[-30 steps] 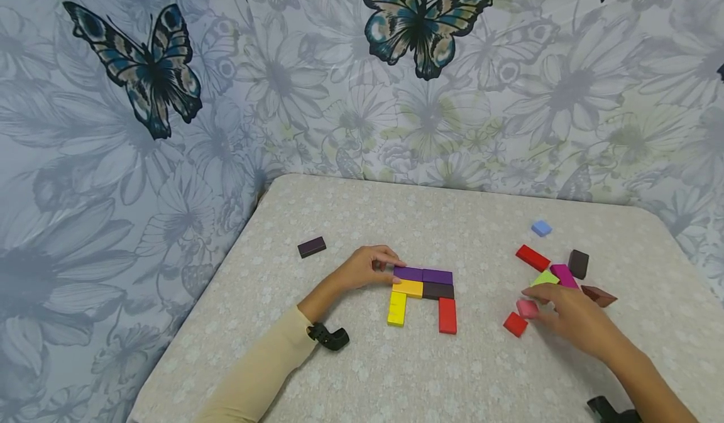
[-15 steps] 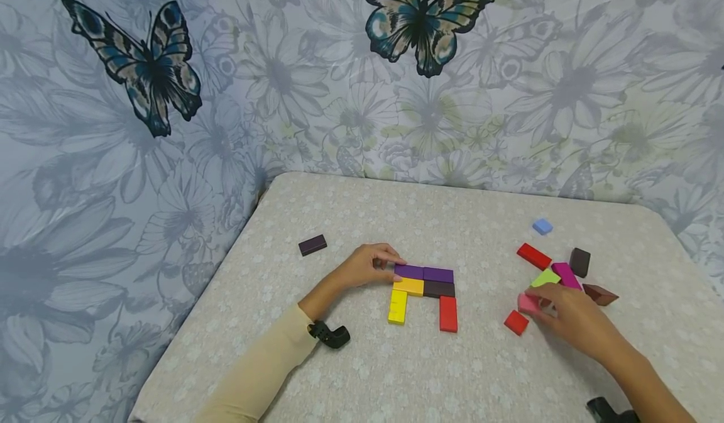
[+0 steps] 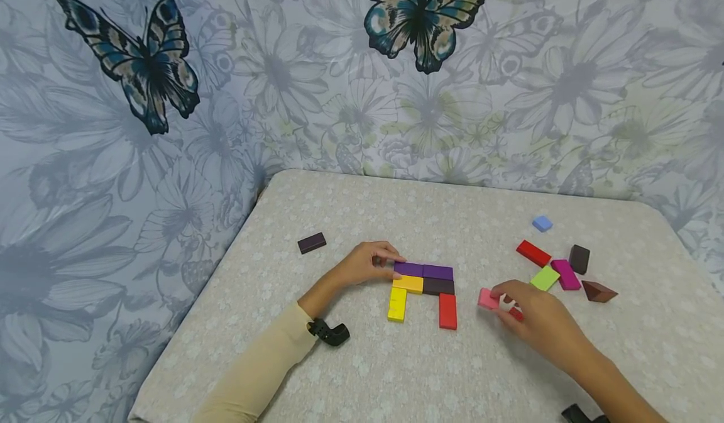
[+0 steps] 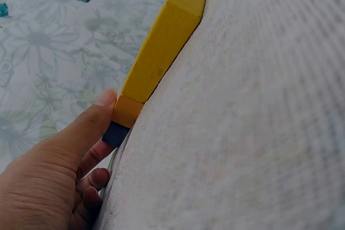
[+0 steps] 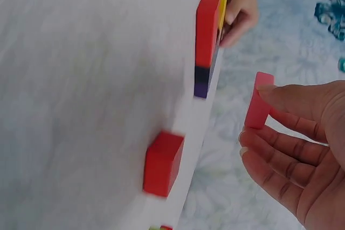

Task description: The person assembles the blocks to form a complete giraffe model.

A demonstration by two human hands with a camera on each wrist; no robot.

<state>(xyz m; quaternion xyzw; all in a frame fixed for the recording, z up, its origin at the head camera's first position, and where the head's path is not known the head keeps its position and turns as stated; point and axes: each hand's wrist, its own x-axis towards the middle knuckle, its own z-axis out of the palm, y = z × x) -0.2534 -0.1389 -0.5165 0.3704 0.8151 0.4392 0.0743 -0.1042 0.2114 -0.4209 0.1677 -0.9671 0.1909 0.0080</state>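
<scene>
My right hand (image 3: 540, 325) pinches a small pink block (image 3: 488, 298) between thumb and fingers, lifted off the table in the right wrist view. A small red block (image 5: 164, 164) lies on the table below it, partly hidden by the hand in the head view. With thumb and forefinger, my left hand (image 3: 366, 264) grips the left end of a flat arrangement, at a purple block (image 3: 408, 269) and an orange block (image 3: 408, 284). A second purple block (image 3: 438, 273), a dark block (image 3: 438, 286), a yellow block (image 3: 397, 304) and a long red block (image 3: 448, 312) complete that arrangement.
To the right lie a red block (image 3: 533, 253), lime block (image 3: 545, 278), magenta block (image 3: 566, 275), dark block (image 3: 579, 259), brown triangular block (image 3: 599, 291) and blue block (image 3: 542, 224). Another dark block (image 3: 312, 242) lies far left. A patterned wall stands behind the table (image 3: 362, 373).
My right hand has taken hold of the pink block, lifted it and moved left toward the arrangement, away from the loose blocks. The left hand stays in place.
</scene>
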